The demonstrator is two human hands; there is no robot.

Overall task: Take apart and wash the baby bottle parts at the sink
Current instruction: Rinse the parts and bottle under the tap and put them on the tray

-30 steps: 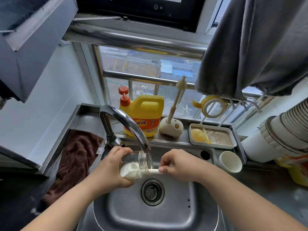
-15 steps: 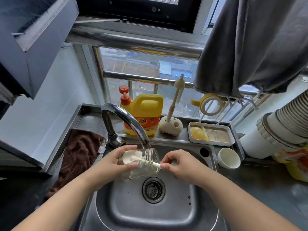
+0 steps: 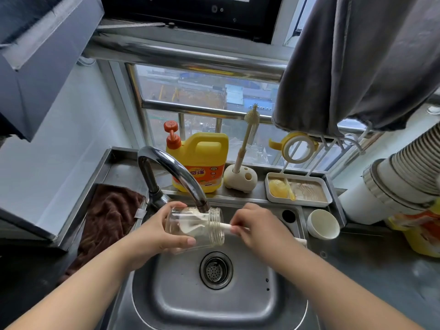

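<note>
A small home kitchen, judging by the stainless steel sink (image 3: 214,303) with curved faucet (image 3: 171,167) under a barred window (image 3: 204,96). On the ledge behind: 1 yellow dish soap jug (image 3: 202,160), a bottle brush in its stand (image 3: 240,177), a drying tray (image 3: 298,189). Brown cloth (image 3: 107,215) on the counter (image 3: 371,270), range hood (image 3: 42,55) overhead.

Clear glass bottle body (image 3: 197,228) lies on its side in the air above the steel sink (image 3: 214,303), threaded mouth pointing right, just under the faucet spout. A white brush (image 3: 190,222) sits inside it, its pale handle poking out the mouth.
</note>
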